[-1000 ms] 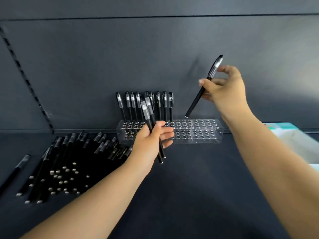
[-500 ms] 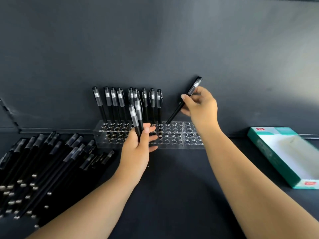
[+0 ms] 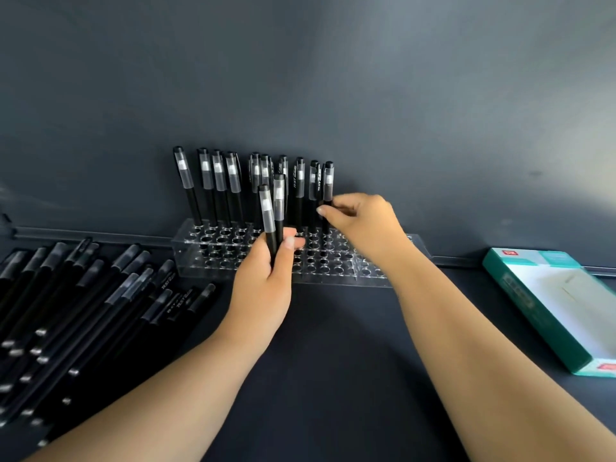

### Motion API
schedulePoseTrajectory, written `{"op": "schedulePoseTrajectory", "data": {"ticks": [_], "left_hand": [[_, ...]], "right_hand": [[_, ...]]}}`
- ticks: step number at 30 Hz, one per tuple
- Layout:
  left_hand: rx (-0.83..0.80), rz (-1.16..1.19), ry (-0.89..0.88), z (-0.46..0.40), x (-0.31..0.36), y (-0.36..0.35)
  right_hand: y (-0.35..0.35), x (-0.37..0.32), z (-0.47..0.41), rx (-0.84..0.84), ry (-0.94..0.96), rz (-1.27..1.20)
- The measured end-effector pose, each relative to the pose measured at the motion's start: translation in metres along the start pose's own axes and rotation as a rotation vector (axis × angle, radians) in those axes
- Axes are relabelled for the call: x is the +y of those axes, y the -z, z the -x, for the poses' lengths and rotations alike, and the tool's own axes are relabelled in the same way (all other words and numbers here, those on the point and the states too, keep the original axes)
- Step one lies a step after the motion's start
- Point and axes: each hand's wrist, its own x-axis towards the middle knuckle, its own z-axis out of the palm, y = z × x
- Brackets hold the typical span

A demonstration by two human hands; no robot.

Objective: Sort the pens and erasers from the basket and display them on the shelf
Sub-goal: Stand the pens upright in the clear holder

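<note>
Where the shelf [image 3: 333, 378] ran out to the left, a heap of loose black pens [image 3: 83, 311] was seen lying flat, caps toward the back wall, well apart from the stand. Just right of that heap, a clear acrylic holder [image 3: 213, 258] drilled with rows of holes was set against the wall, and a row of standing pens [image 3: 233, 181] was lodged upright in its rear holes. In front of the holder, two spare pens [image 3: 271, 211] were gripped upright in the left hand [image 3: 263, 291], fingers curled round their barrels. Further right, the newest pen [image 3: 328, 181] was pinched low on its barrel by the right hand [image 3: 363, 225], its tip apparently already lowered into a rear hole, though the tip itself was hidden. At the far right an opened teal box [image 3: 533, 315] was left lying flat. No basket or erasers could be made out. Trouble was judged most likely from a tip caught on a hole's rim, so that the pen would be left leaning, or from neighbouring pens being knocked askew by the withdrawing fingers. The light holder might also be nudged along the shelf.
</note>
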Motion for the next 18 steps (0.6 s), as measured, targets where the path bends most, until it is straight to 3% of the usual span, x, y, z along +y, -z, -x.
{"op": "schedulePoseTrajectory", "data": {"ticks": [3,5,9,14,18], "left_hand": [[0.013,0.043,0.018,-0.001,-0.001,0.000],[0.018,0.070,0.037,-0.001,-0.001,0.000],[0.010,0.072,0.035,0.000,0.001,0.000],[-0.017,0.037,0.027,0.001,0.002,0.001],[-0.052,0.028,0.028,0.000,0.001,0.001]], "right_hand": [[0.016,-0.007,0.001,-0.133,-0.048,0.135],[0.031,-0.015,0.001,-0.117,-0.050,0.242],[0.059,-0.043,0.004,0.014,-0.060,-0.138],[0.035,-0.064,0.019,-0.240,0.079,-0.155],[0.020,-0.058,0.016,-0.412,0.075,-0.132]]}}
